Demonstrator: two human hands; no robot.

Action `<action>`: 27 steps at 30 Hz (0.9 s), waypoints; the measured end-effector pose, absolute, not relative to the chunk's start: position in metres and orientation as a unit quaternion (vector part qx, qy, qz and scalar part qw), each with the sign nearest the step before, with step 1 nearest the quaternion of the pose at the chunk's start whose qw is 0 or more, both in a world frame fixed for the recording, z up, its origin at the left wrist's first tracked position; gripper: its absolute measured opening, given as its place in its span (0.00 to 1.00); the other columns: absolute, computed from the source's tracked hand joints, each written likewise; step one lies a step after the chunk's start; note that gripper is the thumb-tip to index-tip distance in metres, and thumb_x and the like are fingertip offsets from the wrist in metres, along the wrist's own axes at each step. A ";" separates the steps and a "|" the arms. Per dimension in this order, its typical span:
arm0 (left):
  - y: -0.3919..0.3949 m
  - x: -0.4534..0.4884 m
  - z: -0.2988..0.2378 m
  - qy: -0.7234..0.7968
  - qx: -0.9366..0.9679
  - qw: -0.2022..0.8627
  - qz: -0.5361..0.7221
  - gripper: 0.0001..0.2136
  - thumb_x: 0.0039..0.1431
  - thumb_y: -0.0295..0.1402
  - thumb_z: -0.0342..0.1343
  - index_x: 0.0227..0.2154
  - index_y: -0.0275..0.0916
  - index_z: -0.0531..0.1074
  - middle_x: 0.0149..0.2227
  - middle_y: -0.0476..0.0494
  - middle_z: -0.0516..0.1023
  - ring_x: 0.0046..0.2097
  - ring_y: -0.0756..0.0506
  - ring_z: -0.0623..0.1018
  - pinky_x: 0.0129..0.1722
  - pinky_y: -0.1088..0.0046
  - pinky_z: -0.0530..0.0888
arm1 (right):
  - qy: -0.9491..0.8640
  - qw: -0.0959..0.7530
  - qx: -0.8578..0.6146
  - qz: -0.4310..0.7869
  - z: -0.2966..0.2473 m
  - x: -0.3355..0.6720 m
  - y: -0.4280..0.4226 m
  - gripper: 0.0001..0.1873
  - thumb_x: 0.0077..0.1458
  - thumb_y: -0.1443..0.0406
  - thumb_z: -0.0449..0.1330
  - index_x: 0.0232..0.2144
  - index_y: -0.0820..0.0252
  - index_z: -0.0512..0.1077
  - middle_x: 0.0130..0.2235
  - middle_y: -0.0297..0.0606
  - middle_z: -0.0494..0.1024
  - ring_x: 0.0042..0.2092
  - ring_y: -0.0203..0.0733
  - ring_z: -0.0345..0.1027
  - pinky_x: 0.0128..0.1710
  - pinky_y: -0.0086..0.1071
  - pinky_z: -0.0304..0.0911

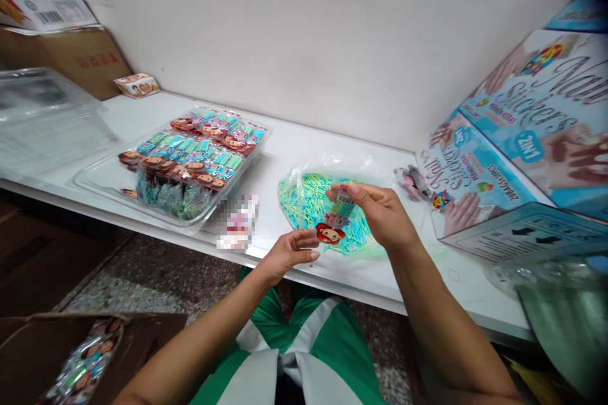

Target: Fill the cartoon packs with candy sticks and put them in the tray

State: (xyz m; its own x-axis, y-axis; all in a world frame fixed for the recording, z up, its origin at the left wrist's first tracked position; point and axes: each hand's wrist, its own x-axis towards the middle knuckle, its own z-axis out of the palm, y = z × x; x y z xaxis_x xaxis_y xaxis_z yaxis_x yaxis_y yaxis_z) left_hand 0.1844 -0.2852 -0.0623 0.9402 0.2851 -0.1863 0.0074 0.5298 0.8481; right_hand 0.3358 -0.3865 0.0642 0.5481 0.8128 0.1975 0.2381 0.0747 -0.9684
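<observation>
My right hand [382, 212] pinches a small toy piece with a red-haired cartoon head [331, 232] and a clear top, held over an open plastic bag of thin green sticks [308, 205] on the white table [332, 145]. My left hand [289, 253] hovers just left of the piece with fingers curled, fingertips close to the cartoon head; whether they touch it I cannot tell.
A clear tray [190, 161] filled with several finished cartoon-head pieces sits at left. Blue nail-sticker boxes [513, 152] stand at right. A clear plastic lid [42, 114] and cardboard boxes [85, 57] lie far left. An open carton [80, 361] with more pieces rests on the floor.
</observation>
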 end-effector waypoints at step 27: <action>-0.299 0.193 -0.033 0.161 0.487 0.854 0.086 0.13 0.49 0.38 0.62 0.28 0.30 0.77 0.28 0.38 0.79 0.29 0.47 0.77 0.32 0.74 0.71 | -0.301 0.651 -0.616 0.325 0.042 0.340 -0.376 0.15 0.53 0.54 0.59 0.34 0.58 0.78 0.33 0.39 0.81 0.40 0.45 0.75 0.48 0.44 0.63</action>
